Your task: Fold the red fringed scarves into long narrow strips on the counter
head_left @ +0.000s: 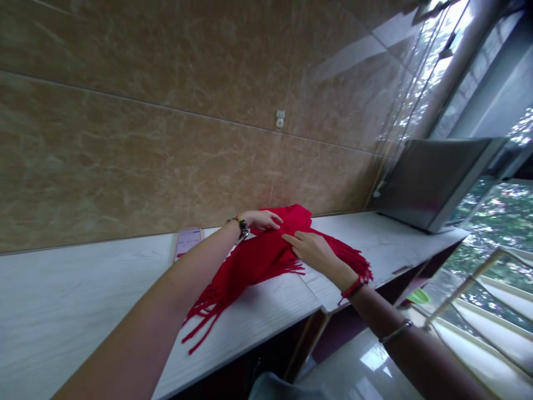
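A red fringed scarf point(254, 260) lies bunched on the white countertop point(95, 294), against the tiled wall. Its fringes spread toward the front left and toward the right. My left hand point(263, 220), with a watch and a beaded band at the wrist, rests on the upper part of the scarf, its fingers apart. Facing it from the right, my right hand point(313, 249) touches the scarf's middle with fingers extended; a red braided band is round that wrist. A small gap separates the two hands, and red cloth shows between them.
A phone point(188, 242) lies left of the scarf, partly behind my left forearm. A grey metal appliance point(428, 180) stands at the counter's right end. Wall sockets point(280, 119) are above the scarf. A metal rack point(478, 278) and a green basin point(418, 296) are at the lower right.
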Motion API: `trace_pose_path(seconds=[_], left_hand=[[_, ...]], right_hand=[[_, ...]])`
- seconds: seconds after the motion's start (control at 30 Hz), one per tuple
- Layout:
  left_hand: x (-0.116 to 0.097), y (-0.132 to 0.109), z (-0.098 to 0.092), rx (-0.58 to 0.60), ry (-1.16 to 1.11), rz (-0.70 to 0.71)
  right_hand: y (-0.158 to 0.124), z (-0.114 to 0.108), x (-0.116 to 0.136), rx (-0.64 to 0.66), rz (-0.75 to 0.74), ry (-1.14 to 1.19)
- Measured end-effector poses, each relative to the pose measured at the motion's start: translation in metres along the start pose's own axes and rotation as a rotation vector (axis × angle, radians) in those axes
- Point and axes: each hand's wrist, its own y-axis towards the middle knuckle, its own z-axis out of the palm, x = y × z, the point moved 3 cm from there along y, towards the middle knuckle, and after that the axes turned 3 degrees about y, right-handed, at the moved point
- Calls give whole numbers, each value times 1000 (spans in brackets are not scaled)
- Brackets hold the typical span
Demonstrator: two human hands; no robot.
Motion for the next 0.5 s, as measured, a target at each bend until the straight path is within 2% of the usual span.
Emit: trace_pose_path(seconds=[0.1, 0.2, 0.27, 0.3, 0.33, 0.37, 0.43, 0.5], left_hand=[[2, 16, 15, -13, 82, 13], [10, 4, 25, -111, 141, 40], [20, -24, 30, -224, 180, 33], [27, -44, 31, -378, 242, 26], [35, -65, 34, -468, 292, -4], [45, -87, 39, -498, 318, -67], [65, -127, 50, -441, 248, -243], [76, -156, 61, -258, 53, -281]], right_hand=[[-10, 26, -1, 69, 2, 46], [-13, 40, 2, 77, -32, 65], [-12, 41, 2, 29, -34, 68], [-11, 40, 2, -6, -30, 67], [-10, 39, 1, -38, -34, 66], [-8, 38, 0, -66, -45, 64], [-6, 37, -2, -103, -87, 59], [-6, 38, -3, -111, -141, 51]])
